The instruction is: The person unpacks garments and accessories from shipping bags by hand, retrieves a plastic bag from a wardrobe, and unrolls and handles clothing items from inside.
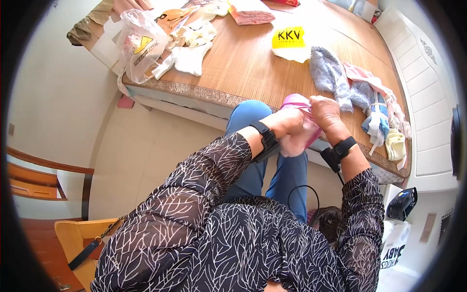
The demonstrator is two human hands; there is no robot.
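Note:
A pink cloth bundle (297, 138) is held over my knees, at the front edge of the mat-covered bed (243, 63). My left hand (287, 121) is closed on its left side. On the upper right side of the bundle, my right hand (327, 111) is closed, with its fingers pinching the pink material. Part of the bundle is hidden behind my hands. Just beyond my right hand lies a fluffy grey garment (327, 73) on the mat.
A yellow KKV bag (290, 43) lies mid-bed. White socks (190, 59) and a plastic bag (141, 46) are at the left. Rolled blue (377, 117) and pale yellow (395, 144) clothes lie at the right edge. A wooden chair (73, 238) stands at lower left.

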